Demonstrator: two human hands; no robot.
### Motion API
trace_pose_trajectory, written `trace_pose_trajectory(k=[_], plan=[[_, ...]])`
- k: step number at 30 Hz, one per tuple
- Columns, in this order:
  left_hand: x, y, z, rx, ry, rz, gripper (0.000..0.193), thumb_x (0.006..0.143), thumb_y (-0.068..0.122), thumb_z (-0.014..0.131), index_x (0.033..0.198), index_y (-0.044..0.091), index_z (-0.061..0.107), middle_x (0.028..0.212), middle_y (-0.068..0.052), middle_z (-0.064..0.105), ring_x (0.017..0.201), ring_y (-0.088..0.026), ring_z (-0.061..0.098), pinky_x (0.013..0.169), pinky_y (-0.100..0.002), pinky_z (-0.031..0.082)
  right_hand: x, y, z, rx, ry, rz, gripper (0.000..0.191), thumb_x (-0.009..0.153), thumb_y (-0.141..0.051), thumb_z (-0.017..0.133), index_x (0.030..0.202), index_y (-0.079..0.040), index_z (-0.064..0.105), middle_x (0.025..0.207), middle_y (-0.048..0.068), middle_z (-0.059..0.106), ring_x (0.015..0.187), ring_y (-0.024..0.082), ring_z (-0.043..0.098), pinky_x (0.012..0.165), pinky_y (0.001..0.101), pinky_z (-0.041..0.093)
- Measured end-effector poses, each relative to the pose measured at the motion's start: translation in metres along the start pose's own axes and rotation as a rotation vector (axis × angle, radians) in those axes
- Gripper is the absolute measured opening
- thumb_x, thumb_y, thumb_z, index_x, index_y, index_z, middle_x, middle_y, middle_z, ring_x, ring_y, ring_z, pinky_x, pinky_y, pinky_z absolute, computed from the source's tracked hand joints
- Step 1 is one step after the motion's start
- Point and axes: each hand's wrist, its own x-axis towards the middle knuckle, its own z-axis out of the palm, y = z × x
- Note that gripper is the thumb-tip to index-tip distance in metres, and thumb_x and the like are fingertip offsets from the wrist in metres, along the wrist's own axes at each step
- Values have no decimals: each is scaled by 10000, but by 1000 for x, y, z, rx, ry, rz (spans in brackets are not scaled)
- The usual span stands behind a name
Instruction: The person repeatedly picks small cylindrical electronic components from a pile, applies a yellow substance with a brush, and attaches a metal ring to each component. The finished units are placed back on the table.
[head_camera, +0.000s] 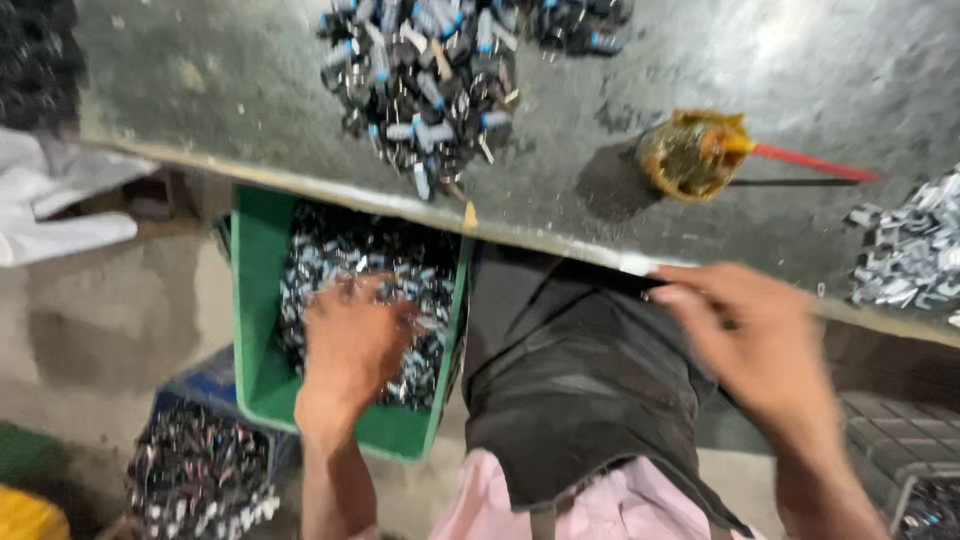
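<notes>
The left hand (350, 340) reaches down into a green crate (255, 330), its fingers curled into the heap of small metal parts (340, 255) there; whether it grips any cannot be told. The right hand (755, 335), blurred, rests at the bench (600, 170) edge, grip unclear. On the bench lie another pile of parts (430, 80) and a small orange cup (690, 155) with a red stick.

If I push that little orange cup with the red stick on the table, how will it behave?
The cup looks small and thin, so probably light and easy to slide. The stick leans far over its rim, so a push may tip it. It seems to hold something dark and wet, which might spill.
</notes>
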Motion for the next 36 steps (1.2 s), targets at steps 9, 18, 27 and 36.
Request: trace_pose_trajectory(k=[9, 18, 27, 36], plan=[[110, 6, 46, 161, 546, -35, 363, 852, 164, 791, 1206, 159, 713, 1118, -45, 565, 1065, -283, 543, 902, -454, 467, 42, -2, 96, -428, 64, -371, 402, 868, -347, 790, 1240, -204, 739, 897, 14, 586, 832, 224, 591, 619, 380, 502], [137, 4, 39, 58, 746, 240, 202, 833, 49, 725, 1007, 73, 627, 1152, -96, 545, 1090, -336, 523, 923, -440, 478, 47, 7, 104, -510, 109, -521, 382, 892, -313, 785, 1252, -200, 730, 927, -5, 569, 832, 212, 552, 625, 341, 503], [47, 55, 58, -1792, 238, -200, 180, 1135, 108, 543, 1269, -12, 549, 1065, -83, 598, 924, -130, 599, 873, -312, 550, 42, 5, 90, 230, 112, -343, 154, 836, -65, 843, 940, -92, 732, 956, 28, 628, 795, 168, 615, 641, 296, 495], [19, 91, 106, -2179, 16, -424, 306, 1057, 187, 642, 1327, 81, 545, 1157, 1, 601, 997, -98, 572, 812, -276, 493, 2, -12, 73, 584, 114, -115, 148, 855, 44, 821, 961, -10, 732, 1015, 76, 653, 915, 115, 674, 777, 226, 555]])
